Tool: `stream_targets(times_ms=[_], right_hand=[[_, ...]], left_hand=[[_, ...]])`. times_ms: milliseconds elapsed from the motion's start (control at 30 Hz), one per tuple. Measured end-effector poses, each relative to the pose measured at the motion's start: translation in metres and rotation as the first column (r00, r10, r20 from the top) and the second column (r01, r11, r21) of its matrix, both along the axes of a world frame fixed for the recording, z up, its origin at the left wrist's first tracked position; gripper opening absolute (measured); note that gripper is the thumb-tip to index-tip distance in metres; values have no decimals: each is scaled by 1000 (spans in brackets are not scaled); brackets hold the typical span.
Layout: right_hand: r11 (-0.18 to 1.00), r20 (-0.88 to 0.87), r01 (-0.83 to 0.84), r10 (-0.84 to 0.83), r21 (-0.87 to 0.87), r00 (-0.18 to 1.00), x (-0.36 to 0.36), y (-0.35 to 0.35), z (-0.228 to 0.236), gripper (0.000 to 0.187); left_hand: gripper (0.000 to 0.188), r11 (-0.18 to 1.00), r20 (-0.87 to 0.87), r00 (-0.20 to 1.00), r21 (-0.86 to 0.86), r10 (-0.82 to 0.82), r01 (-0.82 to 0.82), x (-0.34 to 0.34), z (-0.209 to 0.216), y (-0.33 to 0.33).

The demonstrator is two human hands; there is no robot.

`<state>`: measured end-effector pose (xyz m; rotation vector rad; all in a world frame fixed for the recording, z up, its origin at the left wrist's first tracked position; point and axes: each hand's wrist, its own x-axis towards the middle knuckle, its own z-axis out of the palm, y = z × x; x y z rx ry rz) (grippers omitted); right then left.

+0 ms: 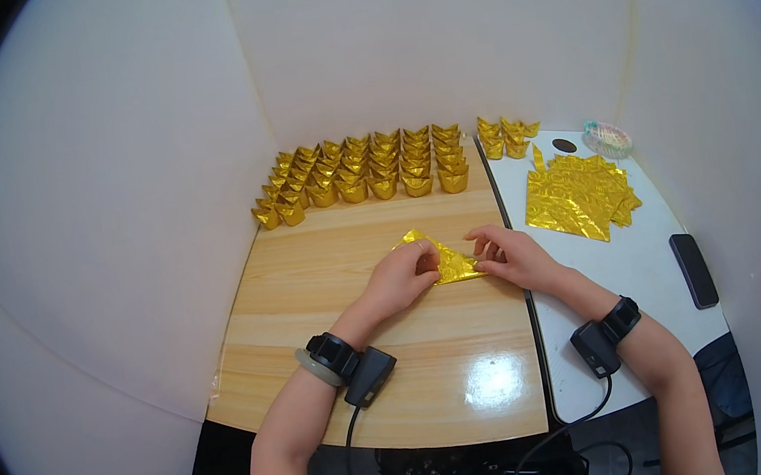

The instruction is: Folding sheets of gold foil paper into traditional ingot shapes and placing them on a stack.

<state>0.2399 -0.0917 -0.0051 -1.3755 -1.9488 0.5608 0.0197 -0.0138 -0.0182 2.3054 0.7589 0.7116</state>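
Note:
A sheet of shiny gold foil paper (454, 268), folded into a triangle, lies on the wooden tabletop between my hands. My left hand (402, 278) is closed at the paper's left part, its curled fingers covering some of it. At the right corner, my right hand (516, 260) pinches the paper between thumb and finger, the other fingers curved above. Beyond them stand rows of folded gold paper ingots (353, 189), upright and close together.
On the white table (568, 309) to the right lies a pile of gold foil sheets (577, 195), with several more ingots (504, 139), a clear round container (608, 139) and a dark phone (693, 270). Cables hang from black wrist devices (370, 376). White walls enclose the tables.

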Motion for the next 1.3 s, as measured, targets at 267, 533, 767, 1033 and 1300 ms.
stream_targets(times_ms=[267, 533, 767, 1033, 1300], right_hand=[[986, 213, -97, 67, 138, 975, 10, 1, -10, 22], [990, 214, -47, 18, 132, 977, 6, -17, -7, 26], [976, 210, -63, 18, 211, 977, 5, -12, -11, 23], [980, 229, -50, 4, 194, 973, 4, -7, -14, 22], [943, 390, -81, -55, 323, 919, -8, -11, -4, 42]], left_hand=[[12, 982, -7, 992, 147, -122, 122, 0, -7, 1], [15, 989, -1, 998, 135, -59, 59, -5, -7, -17], [14, 988, 14, 996, 127, -85, 83, -7, -12, -5], [12, 972, 21, 993, 211, -113, 106, -5, -18, 3], [15, 973, -3, 994, 200, -114, 112, -3, -17, 11]])
